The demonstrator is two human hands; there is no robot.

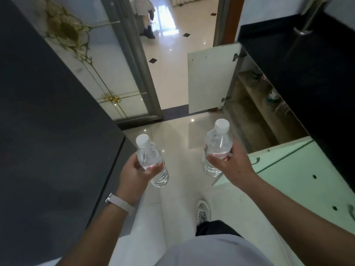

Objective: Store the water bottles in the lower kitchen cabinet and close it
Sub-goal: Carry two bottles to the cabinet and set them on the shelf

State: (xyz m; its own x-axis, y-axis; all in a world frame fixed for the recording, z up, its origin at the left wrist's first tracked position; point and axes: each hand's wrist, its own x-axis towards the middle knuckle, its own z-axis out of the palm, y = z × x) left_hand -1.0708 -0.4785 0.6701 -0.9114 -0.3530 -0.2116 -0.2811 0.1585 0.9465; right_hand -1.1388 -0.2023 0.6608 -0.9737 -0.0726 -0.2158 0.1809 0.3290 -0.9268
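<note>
My left hand (134, 170) grips a clear water bottle (151, 160) with a white cap and a red-and-white label, held upright over the tiled floor. My right hand (228, 164) grips a second, matching water bottle (218, 146), also upright. To the right the lower kitchen cabinet (255, 112) stands open under a black countertop (299, 60). Its far door (210, 79) swings out toward the doorway, and its near door (299, 175), pale green, hangs open beside my right arm. Some small items sit deep on the cabinet's shelves, blurred.
A dark counter or appliance (50, 121) fills the left side. A glass sliding door with gold ornament (99, 73) stands ahead on the left, next to a doorway into a bright tiled room. My foot in a white shoe (203, 212) stands on the glossy floor.
</note>
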